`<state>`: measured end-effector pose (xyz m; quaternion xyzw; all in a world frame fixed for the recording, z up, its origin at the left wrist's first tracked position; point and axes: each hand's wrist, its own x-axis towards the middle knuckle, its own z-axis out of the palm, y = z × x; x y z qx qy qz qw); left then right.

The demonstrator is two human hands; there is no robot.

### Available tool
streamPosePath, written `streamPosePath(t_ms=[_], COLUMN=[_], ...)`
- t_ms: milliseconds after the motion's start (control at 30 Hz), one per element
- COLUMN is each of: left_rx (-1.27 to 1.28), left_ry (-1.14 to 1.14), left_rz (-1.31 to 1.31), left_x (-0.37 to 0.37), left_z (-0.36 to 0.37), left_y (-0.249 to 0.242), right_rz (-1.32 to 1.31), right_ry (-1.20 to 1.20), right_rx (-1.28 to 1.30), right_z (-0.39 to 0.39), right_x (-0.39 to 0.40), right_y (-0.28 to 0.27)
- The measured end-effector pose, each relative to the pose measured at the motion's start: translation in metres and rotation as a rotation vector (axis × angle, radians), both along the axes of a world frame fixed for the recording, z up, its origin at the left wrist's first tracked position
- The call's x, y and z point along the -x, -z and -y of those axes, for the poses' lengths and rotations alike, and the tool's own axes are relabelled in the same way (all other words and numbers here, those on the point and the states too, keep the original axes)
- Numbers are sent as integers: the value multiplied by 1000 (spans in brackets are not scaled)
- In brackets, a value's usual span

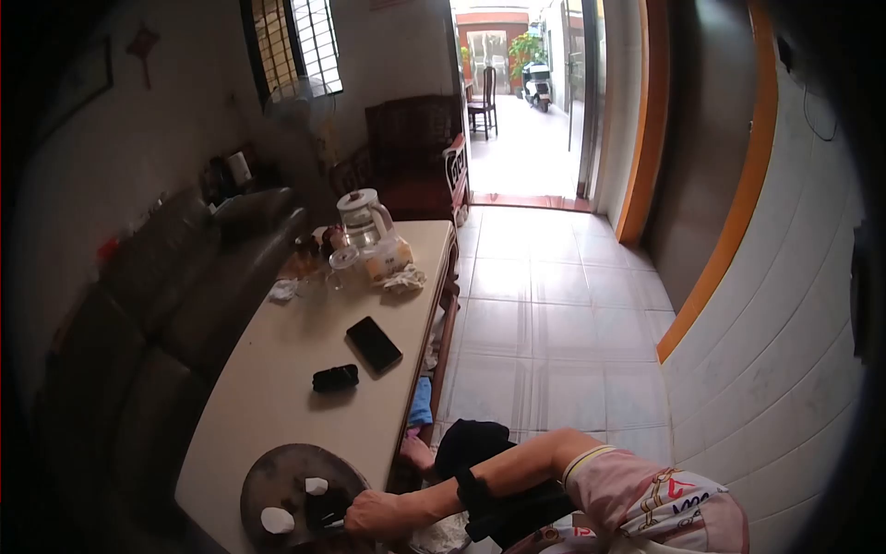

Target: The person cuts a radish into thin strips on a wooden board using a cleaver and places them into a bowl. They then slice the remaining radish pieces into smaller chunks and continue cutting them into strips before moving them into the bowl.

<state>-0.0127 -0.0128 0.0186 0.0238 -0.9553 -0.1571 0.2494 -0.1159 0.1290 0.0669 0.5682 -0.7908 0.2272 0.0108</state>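
Note:
My right hand (374,514) is closed at the right edge of a round dark board (268,471) at the table's near end. Beside its fingers, over the board, is a thin dark item with a pale streak, too unclear to name. Two white lumps lie on the board, a larger one (277,520) and a smaller one (317,485). Below my right forearm, a container of white material (443,535) is partly visible. My left hand does not show.
On the long table (277,360) are a phone (374,344), a black object (335,378), a glass pitcher (360,217), a tissue pack (388,257) and crumpled tissue (403,279). A dark sofa (175,277) stands left; a wooden chair (411,148) is behind. Tiled floor lies right.

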Motion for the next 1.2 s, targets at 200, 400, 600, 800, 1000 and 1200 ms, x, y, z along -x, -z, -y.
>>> streamPosePath(t_ms=[200,400,600,800,1000,1200], left_rx=[285,185,156,172,-54,-116], left_ry=[46,-21,63,6,-126,-27], left_rz=[-123,-169,-91,-176,-60,-135], left_x=[-5,0,2,6,10,-4], left_z=[-15,0,-2,2,7,0], left_y=[-36,-6,-10,4,29,3], right_rz=[-55,-18,10,-69,81,136], right_ry=[-8,26,28,0,147,94], right_rx=[73,81,18,196,-110,-162], right_z=[21,28,0,34,34,-9], right_x=[2,1,4,2,17,26], right_y=[26,22,15,42,29,2])
